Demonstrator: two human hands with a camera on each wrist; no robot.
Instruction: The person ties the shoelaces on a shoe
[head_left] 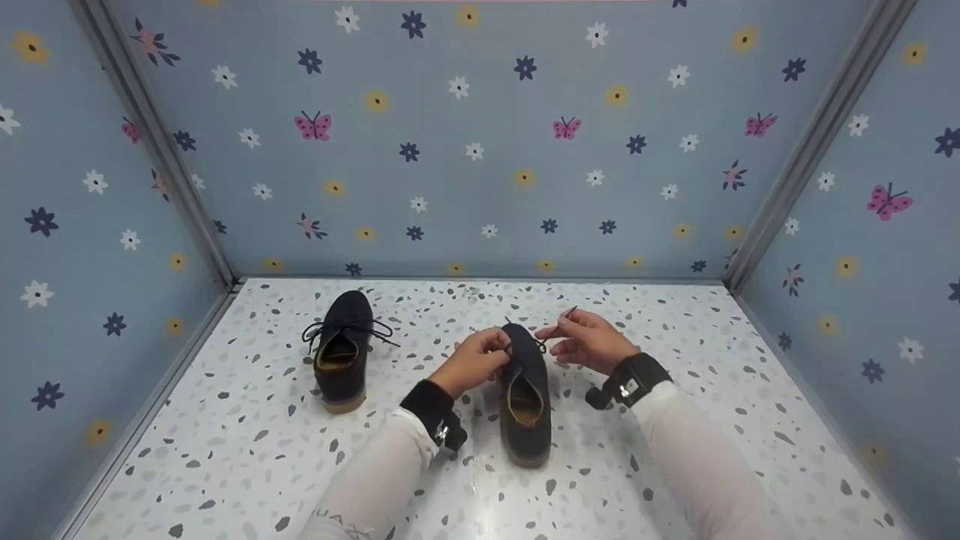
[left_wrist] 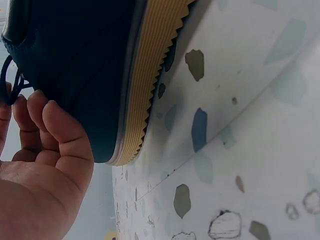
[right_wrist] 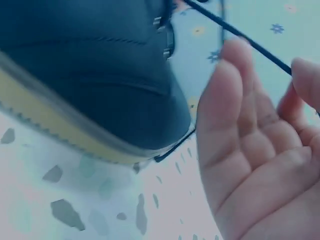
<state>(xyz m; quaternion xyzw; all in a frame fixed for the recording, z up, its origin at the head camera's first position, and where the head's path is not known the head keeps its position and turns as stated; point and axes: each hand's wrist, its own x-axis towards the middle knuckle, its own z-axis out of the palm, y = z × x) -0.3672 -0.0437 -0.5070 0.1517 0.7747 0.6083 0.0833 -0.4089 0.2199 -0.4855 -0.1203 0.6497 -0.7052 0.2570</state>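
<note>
White sleeves lead to both hands: the left hand pinches a lace loop, the right hand grips a taut lace. Between them sits a dark shoe; another shoe stands left of the left hand on the worktop.

Shoe near middle of surface: upper dark, matt, leather or cloth, cannot tell which; stitched seams raised. Sole: rubber-looking, side ribbed, lower edge toothed. Lace: matt cord. Second shoe, nearer surface's left edge: same matt finish. Surface: smooth, glossy, terrazzo look, glare toward front edge. Wall panel beyond back edge: smooth, printed, low sheen. Strip rising from back right corner: grey metal look. Sleeves: white cloth. Wrist strap: black, matt, fabric-like.
</note>
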